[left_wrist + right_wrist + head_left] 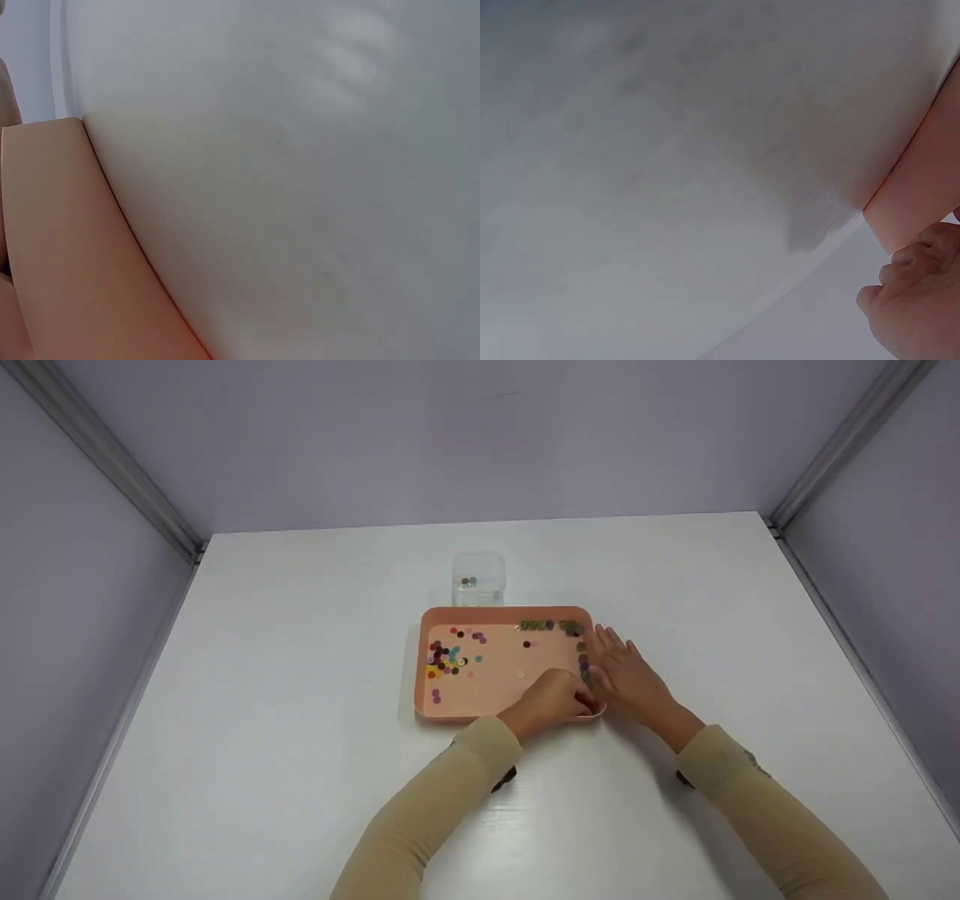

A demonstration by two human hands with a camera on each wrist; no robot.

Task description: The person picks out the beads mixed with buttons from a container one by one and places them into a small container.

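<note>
A pink tray (pixel 495 694) lies mid-table with several small coloured round pieces (pixel 448 657) clustered at its left. More pieces line its far rim (pixel 547 625) and right side. My left hand (pixel 556 701) sits over the tray's near right corner with fingers curled; what they hold is hidden. My right hand (pixel 624 669) rests with straight fingers against the tray's right rim. The left wrist view shows only the tray's outer wall (pixel 45 225) and table. In the right wrist view the tray's wall (pixel 924 176) stands above my right hand's fingers (pixel 919 300).
A small clear plastic box (pixel 478 579) with a few pieces inside stands just behind the tray. The white table (pixel 300 675) is enclosed by lilac walls on three sides, with metal rails in the back corners.
</note>
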